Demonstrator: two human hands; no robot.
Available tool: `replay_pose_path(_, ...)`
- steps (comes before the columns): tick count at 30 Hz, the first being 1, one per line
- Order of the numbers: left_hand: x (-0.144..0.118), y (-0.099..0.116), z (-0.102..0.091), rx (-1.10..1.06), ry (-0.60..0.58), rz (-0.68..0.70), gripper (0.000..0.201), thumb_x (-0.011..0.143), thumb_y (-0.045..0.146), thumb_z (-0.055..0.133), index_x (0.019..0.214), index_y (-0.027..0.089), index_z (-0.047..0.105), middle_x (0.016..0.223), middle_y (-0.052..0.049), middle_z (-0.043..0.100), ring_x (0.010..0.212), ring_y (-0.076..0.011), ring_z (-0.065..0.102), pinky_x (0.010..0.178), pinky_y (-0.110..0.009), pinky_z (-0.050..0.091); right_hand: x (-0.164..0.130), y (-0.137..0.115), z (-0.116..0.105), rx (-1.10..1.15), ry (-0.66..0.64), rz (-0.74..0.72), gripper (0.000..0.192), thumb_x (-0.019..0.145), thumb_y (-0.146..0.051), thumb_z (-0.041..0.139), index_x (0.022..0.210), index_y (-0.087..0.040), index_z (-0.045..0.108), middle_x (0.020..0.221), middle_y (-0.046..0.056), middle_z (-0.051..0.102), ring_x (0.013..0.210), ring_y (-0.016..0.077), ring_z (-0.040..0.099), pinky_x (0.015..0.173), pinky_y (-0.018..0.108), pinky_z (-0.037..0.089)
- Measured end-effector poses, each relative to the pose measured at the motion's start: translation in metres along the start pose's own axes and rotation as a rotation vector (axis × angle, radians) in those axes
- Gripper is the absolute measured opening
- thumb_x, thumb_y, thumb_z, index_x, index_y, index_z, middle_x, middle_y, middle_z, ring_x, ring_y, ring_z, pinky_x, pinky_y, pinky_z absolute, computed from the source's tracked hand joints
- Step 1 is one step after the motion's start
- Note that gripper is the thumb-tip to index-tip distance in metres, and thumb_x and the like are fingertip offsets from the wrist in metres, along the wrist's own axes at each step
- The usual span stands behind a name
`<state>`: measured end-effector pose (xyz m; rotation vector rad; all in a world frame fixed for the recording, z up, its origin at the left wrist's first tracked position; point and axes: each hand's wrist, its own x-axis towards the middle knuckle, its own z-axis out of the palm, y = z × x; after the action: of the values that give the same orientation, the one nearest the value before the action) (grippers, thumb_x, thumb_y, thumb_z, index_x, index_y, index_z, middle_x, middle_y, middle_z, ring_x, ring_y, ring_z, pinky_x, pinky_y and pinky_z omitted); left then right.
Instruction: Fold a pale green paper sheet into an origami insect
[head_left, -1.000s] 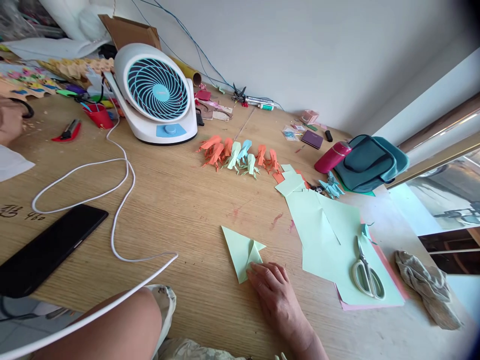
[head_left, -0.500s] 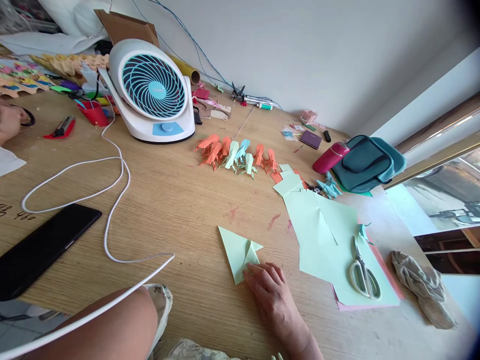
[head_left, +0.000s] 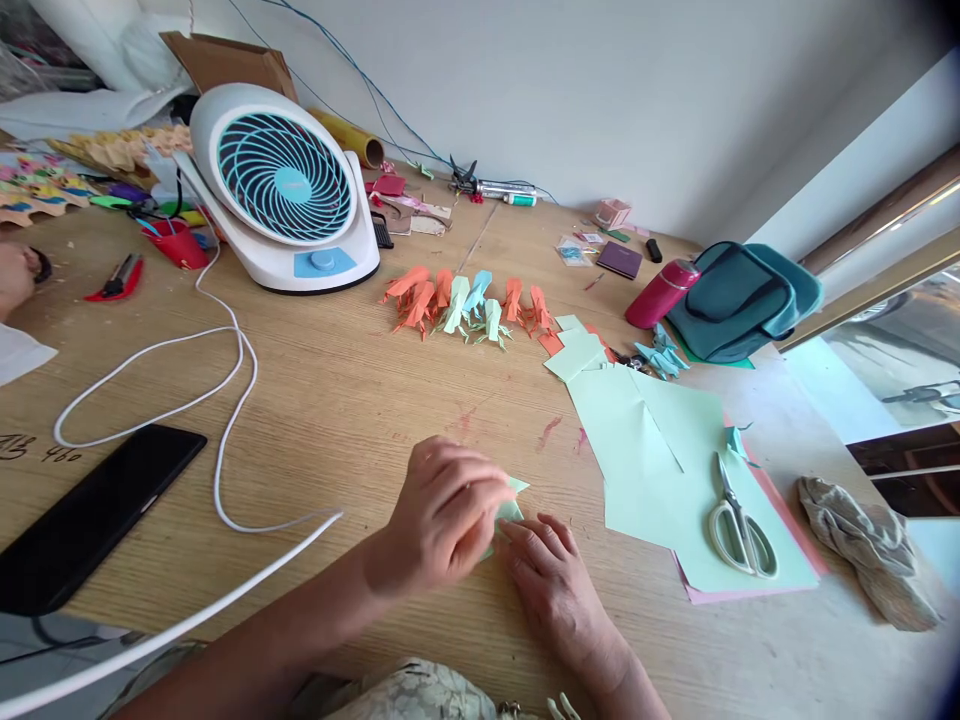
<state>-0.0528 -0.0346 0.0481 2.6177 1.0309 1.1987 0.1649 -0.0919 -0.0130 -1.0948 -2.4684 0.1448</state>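
Observation:
A folded light green paper (head_left: 512, 503) lies on the wooden table (head_left: 345, 380) in front of me, mostly hidden under my hands. My left hand (head_left: 442, 515) covers its left part, with fingers curled on the paper's flap. My right hand (head_left: 551, 580) rests flat on the table, with its fingertips pressing the paper's lower right corner.
Green paper sheets (head_left: 660, 450) with scissors (head_left: 739, 525) lie to the right, beside a grey cloth (head_left: 862, 545). A row of folded paper figures (head_left: 469, 305), a fan (head_left: 281, 195), a white cable (head_left: 225, 420), a black phone (head_left: 90, 515), a red bottle (head_left: 664, 293) and a teal bag (head_left: 739, 310) are also on the table.
My left hand has come up from below the table edge and landed on the folded green paper. The right hand has stayed at the paper's corner.

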Motion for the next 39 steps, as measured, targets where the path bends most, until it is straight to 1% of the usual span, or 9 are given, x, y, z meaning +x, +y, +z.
replay_pose_path(2, 0.006, -0.011, 0.016, -0.051, 0.049, -0.057, 0.02, 0.093, 0.01, 0.048, 0.101, 0.02, 0.063, 0.096, -0.004, 0.069, 0.091, -0.0181, 0.06, 0.089, -0.039, 0.045, 0.0, 0.0, 0.0, -0.006, 0.004, -0.004, 0.037, 0.101, -0.014, 0.04, 0.133, -0.021, 0.059, 0.12, 0.009, 0.067, 0.108, 0.0236, 0.058, 0.103, 0.047, 0.039)
replay_pose_path(4, 0.006, -0.022, 0.032, -0.067, -0.005, -0.14, 0.022, 0.094, 0.009, 0.046, 0.102, 0.019, 0.064, 0.095, -0.004, 0.069, 0.09, -0.0178, 0.059, 0.087, -0.037, 0.044, 0.0, 0.0, 0.0, -0.005, 0.02, -0.01, 0.038, 0.101, -0.013, 0.04, 0.134, -0.021, 0.058, 0.121, 0.009, 0.068, 0.108, 0.0233, 0.057, 0.103, 0.047, 0.039)
replay_pose_path(6, 0.001, -0.031, 0.044, -0.081, -0.053, -0.18, 0.024, 0.093, 0.008, 0.046, 0.103, 0.019, 0.065, 0.097, -0.004, 0.069, 0.091, -0.0178, 0.059, 0.087, -0.037, 0.044, -0.001, 0.0, 0.001, 0.008, 0.029, -0.005, 0.039, 0.101, -0.012, 0.04, 0.136, -0.02, 0.056, 0.122, 0.008, 0.067, 0.11, 0.0231, 0.057, 0.104, 0.048, 0.037)
replay_pose_path(10, -0.012, -0.04, 0.054, -0.098, -0.134, -0.175, 0.032, 0.087, 0.001, 0.047, 0.105, 0.019, 0.066, 0.098, -0.004, 0.069, 0.092, -0.0183, 0.059, 0.086, -0.036, 0.046, -0.003, 0.001, 0.001, 0.04, 0.012, 0.014, 0.04, 0.101, -0.011, 0.04, 0.136, -0.021, 0.056, 0.125, 0.008, 0.067, 0.112, 0.023, 0.056, 0.105, 0.048, 0.036)
replay_pose_path(12, -0.016, -0.042, 0.056, -0.121, -0.181, -0.14, 0.037, 0.085, -0.002, 0.045, 0.107, 0.018, 0.067, 0.101, -0.004, 0.068, 0.094, -0.0184, 0.059, 0.086, -0.034, 0.048, -0.004, 0.002, 0.001, 0.048, -0.01, 0.017, 0.04, 0.101, -0.011, 0.041, 0.136, -0.021, 0.056, 0.126, 0.008, 0.066, 0.114, 0.0233, 0.056, 0.106, 0.048, 0.035)
replay_pose_path(16, -0.021, -0.04, 0.059, -0.13, -0.232, -0.073, 0.038, 0.09, -0.001, 0.041, 0.111, 0.018, 0.066, 0.107, -0.005, 0.067, 0.098, -0.0171, 0.06, 0.089, -0.032, 0.052, -0.005, 0.002, -0.001, 0.042, -0.034, 0.021, 0.041, 0.101, -0.01, 0.041, 0.137, -0.022, 0.055, 0.128, 0.008, 0.065, 0.115, 0.0235, 0.056, 0.106, 0.049, 0.035)
replay_pose_path(24, -0.028, -0.033, 0.056, 0.066, -0.312, 0.108, 0.032, 0.096, 0.007, 0.043, 0.12, 0.014, 0.062, 0.114, -0.009, 0.065, 0.105, -0.0211, 0.059, 0.095, -0.036, 0.053, -0.005, 0.002, -0.001, 0.024, -0.029, 0.017, 0.043, 0.1, -0.01, 0.041, 0.139, -0.021, 0.054, 0.127, 0.008, 0.066, 0.115, 0.0237, 0.056, 0.106, 0.049, 0.037)
replay_pose_path(35, -0.026, -0.031, 0.053, 0.088, -0.42, 0.119, 0.033, 0.096, 0.011, 0.047, 0.128, 0.011, 0.057, 0.123, -0.01, 0.064, 0.108, -0.0224, 0.057, 0.098, -0.036, 0.051, -0.008, 0.002, 0.001, -0.002, -0.048, 0.002, 0.038, 0.1, -0.011, 0.039, 0.132, -0.016, 0.059, 0.129, 0.011, 0.064, 0.117, 0.025, 0.055, 0.107, 0.051, 0.036)
replay_pose_path(39, -0.026, -0.03, 0.052, 0.093, -0.436, 0.121, 0.034, 0.099, 0.016, 0.043, 0.13, 0.012, 0.057, 0.127, -0.011, 0.063, 0.11, -0.0219, 0.057, 0.099, -0.037, 0.051, -0.007, 0.001, 0.0, -0.014, -0.046, 0.002, 0.039, 0.1, -0.01, 0.04, 0.133, -0.017, 0.058, 0.129, 0.011, 0.064, 0.117, 0.0247, 0.055, 0.107, 0.051, 0.037)
